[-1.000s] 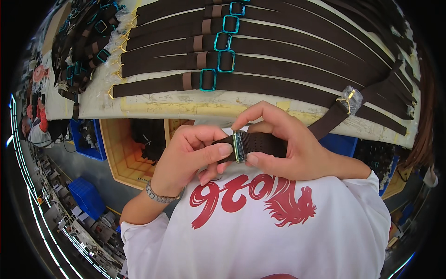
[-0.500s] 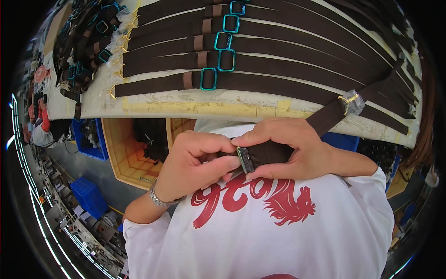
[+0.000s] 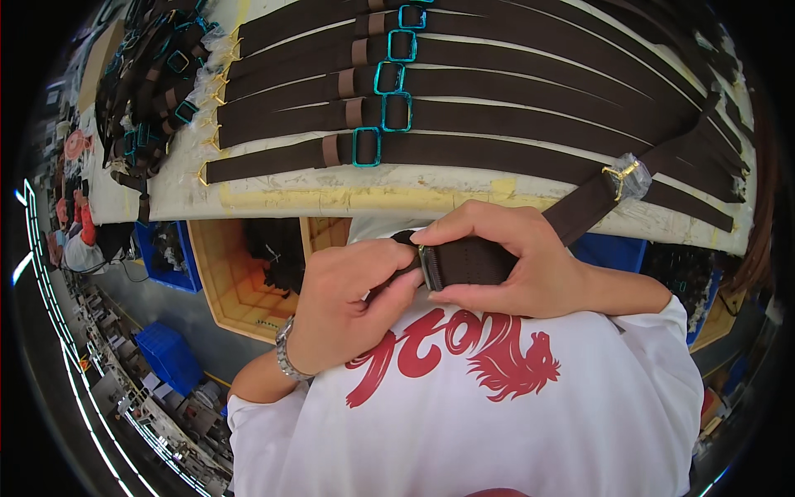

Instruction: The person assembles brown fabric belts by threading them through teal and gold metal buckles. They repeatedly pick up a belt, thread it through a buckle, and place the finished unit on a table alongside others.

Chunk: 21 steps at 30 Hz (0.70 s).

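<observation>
Close to my chest, a dark brown strap (image 3: 474, 263) passes through a metal slide buckle (image 3: 430, 268). My right hand (image 3: 538, 269) grips the strap just behind the buckle, thumb and forefinger spread across its width. On the buckle's other side, my left hand (image 3: 344, 302) has its fingers curled in a pinch around a dark strap section; its end is hidden. From my right hand the strap runs up over the table edge to a gold-coloured metal fitting (image 3: 627, 178) partly wrapped in clear plastic.
Several brown straps with blue-filmed buckles (image 3: 366, 147) lie in rows on the worktable (image 3: 281, 196). A heap of straps (image 3: 157, 91) is at the far left. Below stand a wooden crate (image 3: 211, 282) and a blue crate (image 3: 168, 356). Another person (image 3: 84, 240) is at the left.
My left fingers have drawn slightly left from the buckle, and more dark strap shows between them and it. The right hand keeps its grip. The whole view has shifted slightly.
</observation>
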Each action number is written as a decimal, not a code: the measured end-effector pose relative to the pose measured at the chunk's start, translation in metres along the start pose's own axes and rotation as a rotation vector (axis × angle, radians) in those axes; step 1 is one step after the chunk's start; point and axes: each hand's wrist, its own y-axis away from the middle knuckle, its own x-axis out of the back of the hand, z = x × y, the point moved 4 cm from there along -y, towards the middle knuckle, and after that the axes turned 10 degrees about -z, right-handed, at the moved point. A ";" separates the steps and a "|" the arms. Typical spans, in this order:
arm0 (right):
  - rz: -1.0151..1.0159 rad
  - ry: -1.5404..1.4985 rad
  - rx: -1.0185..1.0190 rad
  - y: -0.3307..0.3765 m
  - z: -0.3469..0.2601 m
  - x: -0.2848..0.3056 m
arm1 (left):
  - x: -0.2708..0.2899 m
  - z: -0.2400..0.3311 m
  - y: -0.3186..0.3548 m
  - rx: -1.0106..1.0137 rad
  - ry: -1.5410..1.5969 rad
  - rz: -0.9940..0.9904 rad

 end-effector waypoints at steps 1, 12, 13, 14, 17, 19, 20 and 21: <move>0.003 0.031 0.000 0.000 0.001 0.000 | -0.004 -0.005 -0.002 0.133 0.234 -0.043; 0.002 -0.271 -0.057 0.006 0.001 0.000 | -0.029 -0.020 0.005 0.396 1.231 -0.133; 0.018 -0.277 -0.075 0.007 0.002 0.001 | -0.027 -0.020 0.006 0.374 1.207 -0.117; 0.039 -0.289 -0.073 0.007 0.002 0.001 | -0.025 -0.020 0.006 0.353 1.184 -0.102; 0.076 -0.312 -0.056 0.008 0.005 0.000 | -0.026 -0.011 -0.001 0.317 1.245 -0.086; 0.072 -0.308 -0.032 0.007 0.005 -0.002 | -0.020 -0.012 0.000 0.360 1.141 -0.123; 0.072 -0.318 -0.048 0.008 0.005 -0.002 | -0.017 -0.011 -0.001 0.368 1.094 -0.137; 0.073 -0.328 -0.064 0.008 0.005 -0.003 | -0.016 -0.010 -0.002 0.375 1.048 -0.151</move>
